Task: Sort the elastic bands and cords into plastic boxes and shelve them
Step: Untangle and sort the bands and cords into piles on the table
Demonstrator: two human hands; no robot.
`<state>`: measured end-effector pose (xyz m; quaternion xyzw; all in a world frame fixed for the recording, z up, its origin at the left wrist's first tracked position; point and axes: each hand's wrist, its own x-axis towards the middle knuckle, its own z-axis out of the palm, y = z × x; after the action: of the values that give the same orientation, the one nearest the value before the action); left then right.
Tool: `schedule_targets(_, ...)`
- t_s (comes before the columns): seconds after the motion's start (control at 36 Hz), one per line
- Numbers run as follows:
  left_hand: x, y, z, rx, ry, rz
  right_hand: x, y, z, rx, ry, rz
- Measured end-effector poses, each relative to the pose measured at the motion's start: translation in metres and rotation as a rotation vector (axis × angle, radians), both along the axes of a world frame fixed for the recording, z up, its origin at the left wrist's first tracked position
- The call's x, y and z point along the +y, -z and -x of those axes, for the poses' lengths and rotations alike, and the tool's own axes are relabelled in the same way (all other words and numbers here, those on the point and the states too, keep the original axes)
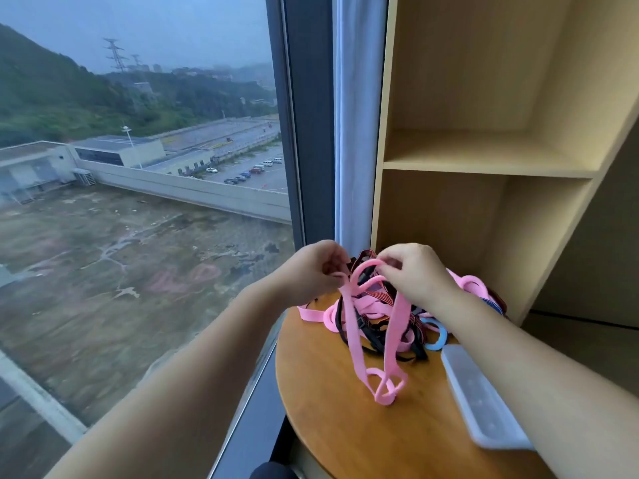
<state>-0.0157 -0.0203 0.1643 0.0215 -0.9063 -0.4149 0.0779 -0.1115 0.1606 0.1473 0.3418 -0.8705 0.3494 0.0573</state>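
Note:
A tangled heap of bands [380, 319] lies on the round wooden table [332, 402]: pink flat elastic, black cords, red-striped black webbing and a blue ring [436, 335]. My left hand [320, 267] pinches one end of a long pink band [356, 340] above the heap. My right hand [413, 273] pinches the same pink band's upper loop close by. The band hangs down from both hands and curls on the table in front of the heap. A clear plastic box [480, 399] lies on the table at the right, partly hidden under my right forearm.
A light wooden shelf unit [484, 164] stands right behind the table, with two open compartments in view. A large window [138, 167] with a dark frame runs along the left, close to the table's edge.

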Motion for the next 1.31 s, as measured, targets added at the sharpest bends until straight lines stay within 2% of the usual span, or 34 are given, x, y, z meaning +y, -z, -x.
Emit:
schedule_targets(0.06, 0.0, -0.001, 0.0, 0.049, -0.011, 0.072, 0.003, 0.0, 0.003, 0.025, 0.069, 0.027)
schedule_targets(0.11, 0.004, 0.0, 0.002, 0.117, -0.023, 0.045, 0.002, -0.002, 0.003, -0.018, 0.079, 0.079)
schedule_targets(0.19, 0.01, 0.0, 0.004, 0.231, -0.043, 0.016, -0.002, -0.003, -0.002, -0.23, 0.004, 0.22)
schedule_targets(0.31, 0.017, 0.001, 0.006, 0.35, -0.074, 0.09, -0.005, 0.0, -0.011, -0.486, -0.194, 0.336)
schedule_targets(0.47, 0.021, 0.005, 0.009, 0.487, -0.147, 0.14, -0.004, 0.003, -0.017, -0.662, -0.297, 0.45)
schedule_targets(0.67, 0.021, 0.003, 0.012, 0.492, -0.222, 0.149, -0.012, 0.004, -0.019, -0.526, -0.201, 0.544)
schedule_targets(0.75, 0.015, -0.003, 0.009, 0.382, -0.202, -0.104, -0.01, -0.003, -0.015, -0.539, -0.222, 0.59)
schedule_targets(0.81, 0.01, -0.008, 0.005, 0.282, -0.131, -0.32, -0.008, -0.012, -0.011, -0.542, -0.211, 0.613)
schedule_targets(0.83, 0.007, -0.01, 0.002, 0.252, -0.09, -0.363, -0.007, -0.016, -0.009, -0.543, -0.212, 0.622)
schedule_targets(0.92, 0.003, -0.016, -0.004, 0.24, 0.026, -0.433, -0.008, -0.03, -0.006, -0.589, -0.248, 0.661)
schedule_targets(1.03, 0.005, -0.03, -0.006, 0.281, 0.072, -0.487, -0.014, -0.046, -0.009, -0.63, -0.312, 0.604)
schedule_targets(1.14, 0.008, -0.049, -0.009, 0.328, 0.095, -0.554, -0.022, -0.065, -0.02, -0.543, -0.337, 0.564)
schedule_targets(1.22, 0.008, -0.059, -0.014, 0.317, 0.034, -0.58, -0.031, -0.074, -0.027, -0.423, -0.31, 0.543)
schedule_targets(1.31, 0.005, -0.061, -0.022, 0.337, -0.013, -0.627, -0.037, -0.078, -0.031, -0.415, -0.341, 0.561)
